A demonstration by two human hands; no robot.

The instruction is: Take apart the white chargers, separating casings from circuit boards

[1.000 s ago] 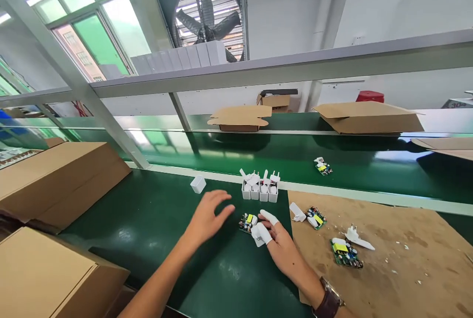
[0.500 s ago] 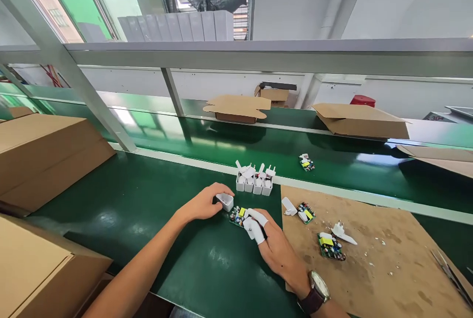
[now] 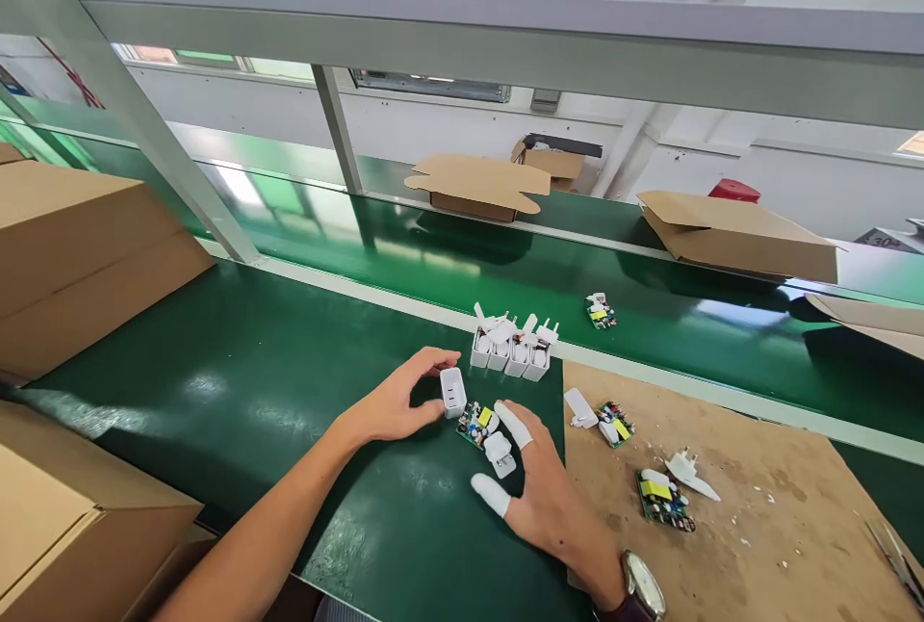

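My left hand (image 3: 404, 398) has its thumb and fingers around a white charger housing (image 3: 452, 393), whose face with small slots shows. Just right of it, a circuit board (image 3: 477, 424) with a yellow block lies on the green surface, joined to a white plug part (image 3: 500, 454). Over that board my right hand (image 3: 538, 487) is spread, thumb and index finger apart in white finger covers, holding nothing. Behind the hands stands a row of white housings (image 3: 509, 354) with plug parts and boards sticking out of their tops.
On the brown board (image 3: 751, 516) at right lie a circuit board (image 3: 664, 501), another board (image 3: 616, 424), white plug pieces and tweezers (image 3: 895, 555). One more board (image 3: 600, 311) sits on the belt behind. Cardboard boxes (image 3: 79, 256) stand at left; a metal rail (image 3: 462, 35) crosses above.
My right hand has let go of the board with its plug part and opened. The housing in my left hand has turned, so its slotted face shows. The view has tilted down.
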